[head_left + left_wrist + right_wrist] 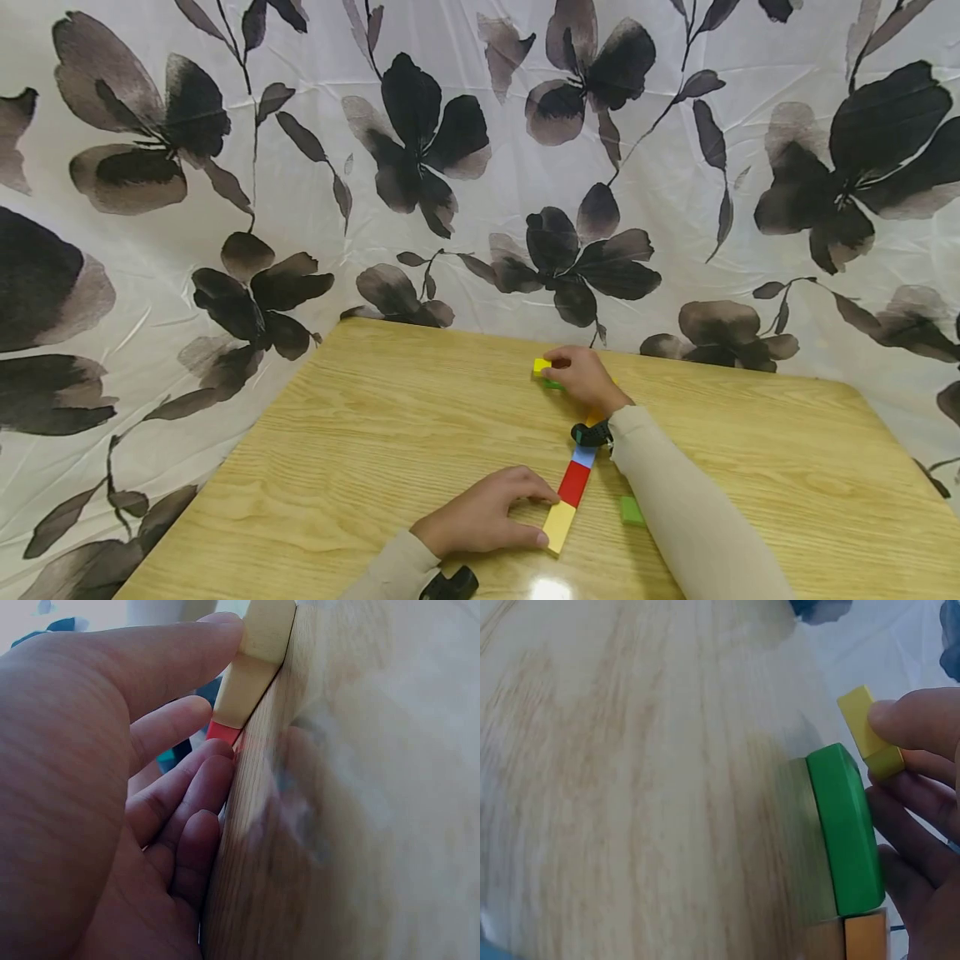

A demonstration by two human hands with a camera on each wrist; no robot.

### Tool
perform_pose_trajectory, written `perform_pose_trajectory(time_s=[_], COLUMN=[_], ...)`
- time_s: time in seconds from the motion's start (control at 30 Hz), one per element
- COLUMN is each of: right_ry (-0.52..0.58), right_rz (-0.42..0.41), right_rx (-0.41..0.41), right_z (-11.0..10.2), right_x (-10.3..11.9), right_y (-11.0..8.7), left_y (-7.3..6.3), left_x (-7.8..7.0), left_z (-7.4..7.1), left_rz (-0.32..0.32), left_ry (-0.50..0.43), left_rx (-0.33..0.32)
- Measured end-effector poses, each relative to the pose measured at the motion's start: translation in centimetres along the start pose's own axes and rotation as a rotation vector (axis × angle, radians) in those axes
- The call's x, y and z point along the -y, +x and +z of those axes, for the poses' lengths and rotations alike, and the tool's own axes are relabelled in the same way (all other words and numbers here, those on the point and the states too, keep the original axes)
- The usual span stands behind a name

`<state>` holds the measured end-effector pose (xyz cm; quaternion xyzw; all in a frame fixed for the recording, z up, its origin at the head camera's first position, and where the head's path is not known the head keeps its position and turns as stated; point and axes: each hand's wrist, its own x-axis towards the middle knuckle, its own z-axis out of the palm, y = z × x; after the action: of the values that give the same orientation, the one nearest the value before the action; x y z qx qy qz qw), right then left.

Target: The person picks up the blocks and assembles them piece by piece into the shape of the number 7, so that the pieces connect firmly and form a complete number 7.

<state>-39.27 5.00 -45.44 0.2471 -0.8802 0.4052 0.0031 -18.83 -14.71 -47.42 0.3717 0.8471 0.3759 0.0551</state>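
Note:
A row of blocks runs away from me across the table: a pale yellow block (pixel 558 528) at the near end, then a red block (pixel 574 483), a light blue block (pixel 583 455) and an orange block (pixel 865 937). Past the orange one lies a long green block (pixel 845 829), partly covered by the right hand in the head view. My right hand (pixel 583 382) pinches a small yellow block (pixel 866 731) just beyond the green block's far end. Beside the near end is my left hand (pixel 487 512), its thumb and fingertips at the left side of the pale yellow block, fingers loosely bent.
A loose green block (pixel 632 511) lies right of the row, next to the right forearm. The wooden table (pixel 360 417) ends at the back against a white cloth (pixel 450 275) with dark flowers. Each wrist wears a dark camera.

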Motion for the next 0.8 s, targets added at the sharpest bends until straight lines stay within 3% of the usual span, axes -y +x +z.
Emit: perform_pose_trajectory(time_s=[0.8], right_ry=[-0.03], right_rz=[-0.034], right_rx=[0.042], right_z=[0.66], right_x=[0.47], right_y=[-0.07], left_y=[-0.02], left_x=[0.19], left_z=[0.14], left_rz=[0.014], left_ry=[0.019], left_rx=[-0.01])
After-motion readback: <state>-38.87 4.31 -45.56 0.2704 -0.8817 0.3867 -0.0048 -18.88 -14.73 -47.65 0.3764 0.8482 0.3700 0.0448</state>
